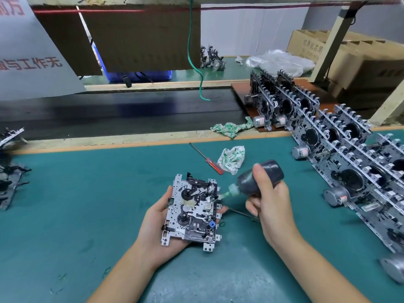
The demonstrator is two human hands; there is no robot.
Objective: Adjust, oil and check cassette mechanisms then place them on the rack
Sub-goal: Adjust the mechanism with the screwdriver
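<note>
Dark oil bottle [260, 179] nozzle tip vanishes behind the cassette mechanism [192, 209] edge.

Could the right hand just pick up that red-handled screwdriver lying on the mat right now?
Probably not at once. The right hand is already wrapped round the dark oil bottle, so it would have to put that down first. The screwdriver itself lies in the open on the green mat, with nothing across the way.

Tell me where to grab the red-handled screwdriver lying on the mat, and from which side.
Grip the red handle, the thick end that lies nearest you, coming from above with fingers across its width. The thin shaft points away toward the belt. The cloth sits close on the handle's right, so approach from the left side.
</note>
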